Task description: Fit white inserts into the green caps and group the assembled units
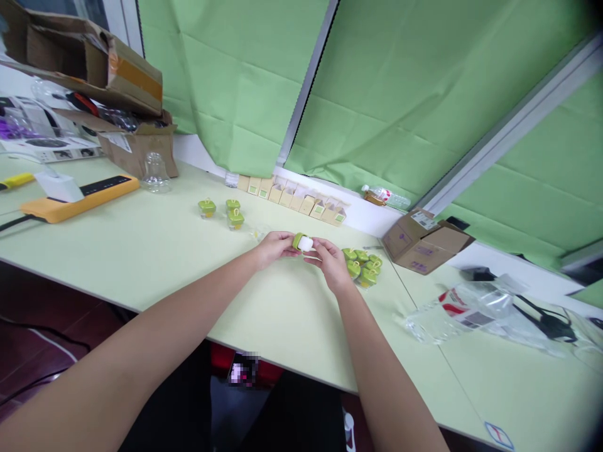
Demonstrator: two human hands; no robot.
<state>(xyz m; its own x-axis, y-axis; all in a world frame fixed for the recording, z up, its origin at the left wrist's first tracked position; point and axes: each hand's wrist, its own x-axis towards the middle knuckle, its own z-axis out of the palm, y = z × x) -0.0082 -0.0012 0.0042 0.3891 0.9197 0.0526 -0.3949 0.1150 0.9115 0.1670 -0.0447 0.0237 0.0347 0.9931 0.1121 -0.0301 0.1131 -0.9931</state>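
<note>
Left hand (276, 248) and right hand (332, 260) grasped one rounded green-and-white piece (302, 242) between long edges of the pale-green bench (292, 307).

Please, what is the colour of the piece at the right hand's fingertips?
The piece is white, best seen in the head view.

The pale table (282, 307) carries a power strip (97, 194) and green-lidded tubs (235, 218) toward ten o'clock, small boxes (297, 200) at twelve, more tubs (368, 275) and a bottle (464, 309) toward three.
</note>
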